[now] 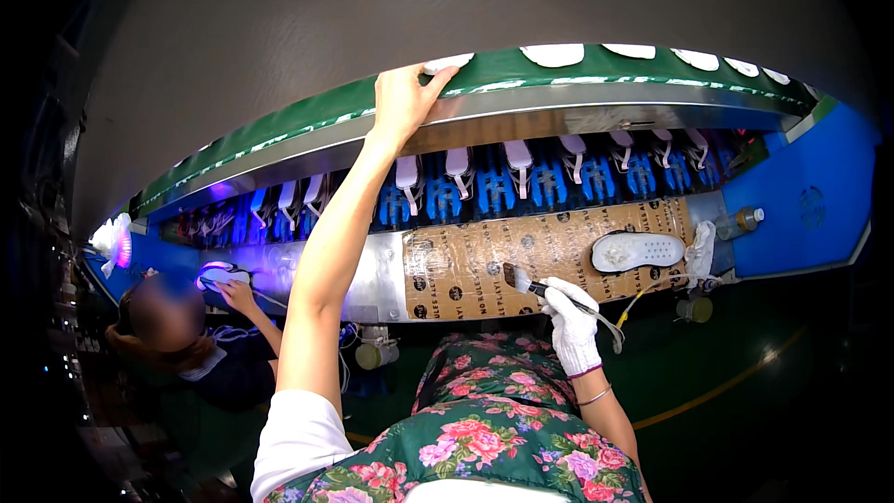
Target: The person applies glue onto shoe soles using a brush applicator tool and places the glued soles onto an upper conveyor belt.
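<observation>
My left hand [406,98] is bare and stretches far forward to the green conveyor belt [503,72]. Its thumb and fingers close at a white shoe sole [449,63], and the fingertips are partly hidden under the dark cover. My right hand [570,321], in a white knit glove, grips a flat brush [518,278] whose dark bristles point left over the cardboard. To the right of it lies a dark-edged shoe [637,251] with its pale, dotted bottom facing up, apart from both hands.
Printed cardboard [466,265] covers the bench. Behind it, shoes hang from blue holders [549,182] in a row. More white soles [552,55] ride the belt. A clear bottle [742,220] lies at right. At left a co-worker's hand [237,295] touches another shoe [223,274].
</observation>
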Demonstrator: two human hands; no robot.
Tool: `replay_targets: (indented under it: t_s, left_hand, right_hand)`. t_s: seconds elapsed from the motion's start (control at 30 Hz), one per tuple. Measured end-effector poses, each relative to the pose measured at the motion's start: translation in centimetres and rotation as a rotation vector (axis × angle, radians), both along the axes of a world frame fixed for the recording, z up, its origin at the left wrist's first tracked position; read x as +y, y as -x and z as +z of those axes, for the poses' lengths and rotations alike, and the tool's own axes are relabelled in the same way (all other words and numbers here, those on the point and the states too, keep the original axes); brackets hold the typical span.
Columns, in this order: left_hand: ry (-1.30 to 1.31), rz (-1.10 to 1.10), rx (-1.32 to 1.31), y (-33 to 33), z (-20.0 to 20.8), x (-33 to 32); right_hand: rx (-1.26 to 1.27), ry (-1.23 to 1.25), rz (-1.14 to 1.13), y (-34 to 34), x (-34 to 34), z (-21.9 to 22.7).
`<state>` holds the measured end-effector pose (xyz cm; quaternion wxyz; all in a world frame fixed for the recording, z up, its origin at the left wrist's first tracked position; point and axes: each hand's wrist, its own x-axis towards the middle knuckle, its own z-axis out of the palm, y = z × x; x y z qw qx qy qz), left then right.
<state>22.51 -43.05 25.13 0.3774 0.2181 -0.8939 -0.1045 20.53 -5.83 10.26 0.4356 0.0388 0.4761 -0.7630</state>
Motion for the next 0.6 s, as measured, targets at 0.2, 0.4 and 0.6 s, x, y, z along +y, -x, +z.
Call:
replay_targets:
  t_s: [0.2,0.4,0.6]
  left_hand:
    - [-0.059,0.244,0.129,-4.9,0.3,-4.6]
    - [-0.036,0.521,-0.215,-10.3,0.7,-7.1]
    - [-0.254,0.313,0.043,-14.4,1.2,-4.8]
  right_hand:
    - [0.016,-0.014,0.034,-0.1,-0.2,-0.2]
    - [0.006,-0.033,0.064,-0.2,-0.4,0.1]
    - [0.028,-0.032,0.13,-0.1,-1.0,0.3]
